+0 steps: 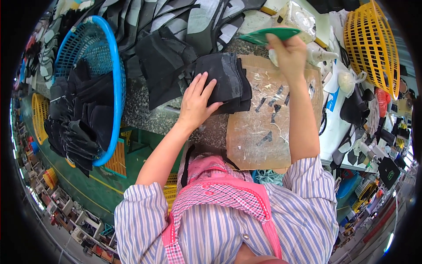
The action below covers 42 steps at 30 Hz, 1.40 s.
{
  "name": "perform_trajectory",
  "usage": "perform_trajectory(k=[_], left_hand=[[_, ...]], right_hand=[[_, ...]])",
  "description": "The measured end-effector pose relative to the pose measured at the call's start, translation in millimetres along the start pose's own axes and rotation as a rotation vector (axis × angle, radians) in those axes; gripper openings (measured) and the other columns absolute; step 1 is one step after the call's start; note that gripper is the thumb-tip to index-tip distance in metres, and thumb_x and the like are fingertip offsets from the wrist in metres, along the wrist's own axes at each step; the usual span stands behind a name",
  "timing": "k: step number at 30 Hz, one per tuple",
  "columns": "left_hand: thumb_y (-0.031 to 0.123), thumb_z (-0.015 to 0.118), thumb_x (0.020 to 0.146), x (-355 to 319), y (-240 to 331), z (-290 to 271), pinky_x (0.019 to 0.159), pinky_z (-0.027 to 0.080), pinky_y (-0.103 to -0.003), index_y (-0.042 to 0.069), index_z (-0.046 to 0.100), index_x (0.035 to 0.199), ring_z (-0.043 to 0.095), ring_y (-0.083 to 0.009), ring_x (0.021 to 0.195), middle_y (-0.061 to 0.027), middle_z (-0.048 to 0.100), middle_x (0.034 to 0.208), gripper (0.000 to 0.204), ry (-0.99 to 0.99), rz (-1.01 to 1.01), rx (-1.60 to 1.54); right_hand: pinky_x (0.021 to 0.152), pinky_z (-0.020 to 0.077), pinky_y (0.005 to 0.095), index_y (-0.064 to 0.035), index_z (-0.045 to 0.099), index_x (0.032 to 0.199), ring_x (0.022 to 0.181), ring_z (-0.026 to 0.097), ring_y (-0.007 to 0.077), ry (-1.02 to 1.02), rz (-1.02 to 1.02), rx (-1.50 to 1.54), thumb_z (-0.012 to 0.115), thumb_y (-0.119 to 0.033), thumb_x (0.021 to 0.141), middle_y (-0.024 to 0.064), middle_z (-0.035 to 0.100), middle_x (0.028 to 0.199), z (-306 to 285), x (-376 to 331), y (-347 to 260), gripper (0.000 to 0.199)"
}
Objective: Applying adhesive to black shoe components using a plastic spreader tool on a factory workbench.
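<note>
My left hand (pixel 196 101) lies with fingers spread on the near left part of a stack of black fabric pieces (pixel 224 77). Pale grey smears mark the top piece of that stack. Raised at the far right of the bench, my right hand (pixel 290 50) pinches a thin, flat green piece (pixel 274 34) with a curved edge. Its exact kind does not show. Under that hand is a worn cardboard sheet (pixel 257 145), stained and covered with dried residue. More black pieces (pixel 165 59) lie fanned out left of the stack.
A blue plastic basket (pixel 118 88) full of dark pieces stands on the left. Many grey and black cut pieces (pixel 204 20) cover the far bench. At the right are a white machine part (pixel 296 20), a yellow basket (pixel 369 44) and a knotted plastic bag (pixel 350 81).
</note>
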<state>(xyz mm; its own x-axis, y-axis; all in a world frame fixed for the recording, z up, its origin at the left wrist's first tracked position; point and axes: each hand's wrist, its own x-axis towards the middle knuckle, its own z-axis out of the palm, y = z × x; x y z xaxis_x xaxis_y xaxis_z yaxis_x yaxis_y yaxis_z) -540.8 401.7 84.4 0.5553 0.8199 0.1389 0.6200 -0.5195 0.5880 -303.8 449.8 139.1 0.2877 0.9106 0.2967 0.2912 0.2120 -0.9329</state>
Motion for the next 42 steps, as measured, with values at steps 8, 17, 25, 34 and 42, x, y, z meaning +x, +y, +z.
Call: perform_trajectory(k=[8,17,25,34,42], left_hand=[[0.014,0.045,0.085,18,-45,-10,0.066,0.038,-0.024,0.000,0.051,0.080,0.046,-0.0101,0.071,-0.0044,0.054,0.078,0.016,0.295,-0.653,-0.891],[0.009,0.043,0.084,44,19,-73,0.070,0.040,-0.023,-0.002,0.049,0.099,0.050,-0.0100,0.077,-0.0074,0.056,0.087,0.020,0.093,-0.219,-0.788],[0.031,0.056,0.076,79,-15,-30,0.069,0.042,-0.041,0.002,0.050,0.095,0.054,-0.0360,0.082,-0.0207,0.057,0.080,0.035,-0.410,-0.245,-0.137],[0.031,0.057,0.074,73,-27,-12,0.066,0.042,-0.043,0.003,0.051,0.086,0.054,-0.0379,0.078,-0.0209,0.057,0.076,0.031,-0.315,-0.285,-0.112],[0.026,0.058,0.075,79,-20,-6,0.062,0.043,-0.035,0.004,0.053,0.092,0.056,-0.0294,0.068,-0.0174,0.057,0.071,0.028,-0.340,-0.327,-0.195]], right_hand=[[0.052,0.0383,0.0237,-0.0042,0.061,0.078,0.056,0.049,0.0077,0.253,0.044,-0.688,0.066,-0.018,0.072,0.0049,0.059,0.064,-87,-25,82,0.016],[0.053,0.0373,0.0190,-0.0023,0.059,0.076,0.059,0.049,0.0055,0.493,0.181,0.053,0.060,-0.009,0.077,0.0011,0.059,0.070,-136,-64,83,0.007],[0.050,0.0396,0.0201,0.0004,0.058,0.076,0.055,0.050,0.0078,-0.061,0.310,0.216,0.060,-0.008,0.075,0.0017,0.057,0.065,-17,-51,28,0.008],[0.054,0.0393,0.0205,-0.0004,0.058,0.078,0.059,0.049,0.0065,-0.303,0.232,0.013,0.059,-0.002,0.074,-0.0004,0.054,0.066,-19,-52,42,0.005],[0.051,0.0391,0.0227,-0.0006,0.058,0.079,0.058,0.050,0.0076,-0.197,0.236,0.034,0.059,-0.003,0.074,-0.0007,0.056,0.067,-4,-44,43,0.005]])
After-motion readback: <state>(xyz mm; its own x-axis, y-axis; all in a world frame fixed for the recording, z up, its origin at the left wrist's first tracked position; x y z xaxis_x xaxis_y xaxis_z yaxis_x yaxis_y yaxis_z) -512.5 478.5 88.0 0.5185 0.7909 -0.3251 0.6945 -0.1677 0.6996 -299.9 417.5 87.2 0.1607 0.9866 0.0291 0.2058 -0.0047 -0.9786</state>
